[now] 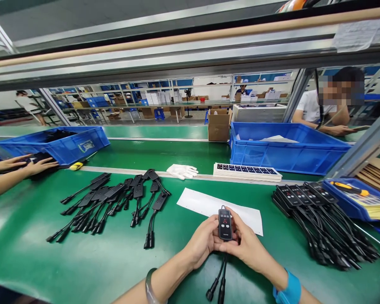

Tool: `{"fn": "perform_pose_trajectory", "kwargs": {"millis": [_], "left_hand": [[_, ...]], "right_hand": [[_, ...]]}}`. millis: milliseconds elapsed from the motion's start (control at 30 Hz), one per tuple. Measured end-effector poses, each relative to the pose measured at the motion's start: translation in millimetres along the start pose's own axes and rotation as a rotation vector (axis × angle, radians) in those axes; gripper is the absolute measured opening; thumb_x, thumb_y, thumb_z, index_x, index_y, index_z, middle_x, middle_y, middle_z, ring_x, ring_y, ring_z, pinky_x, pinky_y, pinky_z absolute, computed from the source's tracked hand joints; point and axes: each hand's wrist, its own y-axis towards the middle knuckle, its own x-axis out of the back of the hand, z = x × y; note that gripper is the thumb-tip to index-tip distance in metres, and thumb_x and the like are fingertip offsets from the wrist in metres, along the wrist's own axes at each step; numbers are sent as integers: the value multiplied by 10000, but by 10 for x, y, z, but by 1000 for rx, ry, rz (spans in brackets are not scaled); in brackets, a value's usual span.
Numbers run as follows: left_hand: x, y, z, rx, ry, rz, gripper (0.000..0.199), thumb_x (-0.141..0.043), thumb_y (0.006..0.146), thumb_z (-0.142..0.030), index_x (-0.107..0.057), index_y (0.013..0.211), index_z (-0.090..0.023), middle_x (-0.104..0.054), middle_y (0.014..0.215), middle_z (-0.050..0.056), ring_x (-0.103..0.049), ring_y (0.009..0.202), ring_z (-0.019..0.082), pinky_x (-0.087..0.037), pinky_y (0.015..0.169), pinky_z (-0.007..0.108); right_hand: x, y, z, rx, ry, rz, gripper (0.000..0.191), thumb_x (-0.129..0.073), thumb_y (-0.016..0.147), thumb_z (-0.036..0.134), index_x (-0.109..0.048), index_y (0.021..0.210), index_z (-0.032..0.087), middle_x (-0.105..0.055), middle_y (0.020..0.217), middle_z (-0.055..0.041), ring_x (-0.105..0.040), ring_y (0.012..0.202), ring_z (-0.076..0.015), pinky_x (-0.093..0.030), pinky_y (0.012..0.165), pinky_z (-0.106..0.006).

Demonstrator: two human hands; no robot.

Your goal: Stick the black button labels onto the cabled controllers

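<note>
Between both hands is a black controller (pixel 225 224) with a small loop on top, buttons on its face and two connector cables hanging below. My left hand (pixel 204 238) grips its left side and my right hand (pixel 245 238) its right side. Behind them a white sheet (pixel 201 202) lies on the green bench. Several similar black controllers with cables (pixel 114 192) are spread out at the left. A dense pile of controllers, faces up (pixel 299 196), sits at the right, cables toward the front.
Blue bins stand at the back left (pixel 79 145) and back right (pixel 285 154). A white glove (pixel 182 171) and a label stack (pixel 247 171) lie mid-bench. Another person's hands (pixel 34 166) are at far left. A blue tray (pixel 361 202) is at right; a metal frame crosses above.
</note>
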Motion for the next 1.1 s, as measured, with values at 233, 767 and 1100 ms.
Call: {"fn": "perform_pose_trajectory", "kwargs": {"millis": [233,767,1100], "left_hand": [[16,44,112,-30,138,-29,486,-560,831,-476,-409,1154,-145,-650,913,112,-673,685,200,-541,627,290],[154,28,-49,-232,663,36,512,-317,938,-478,-280,1367,-200,-542,1243,148,-533,1126,245,-394,995,467],[363,61,-129,-232,1901,-52,530,-474,892,-459,-380,1363,-235,-263,1449,183,-197,1337,373,-225,1048,604]], "right_hand": [[23,50,-6,90,-51,-74,479,-410,915,411,-416,1342,194,-586,1179,-84,-521,1098,-224,-409,950,-365],[312,84,196,321,-733,-398,463,-478,856,225,-429,1314,180,-524,1186,-109,-538,1079,-221,-467,922,-350],[1795,12,358,-169,-1528,-694,336,-441,820,61,-612,1104,7,-603,950,-213,-593,850,-339,-482,712,-431]]}}
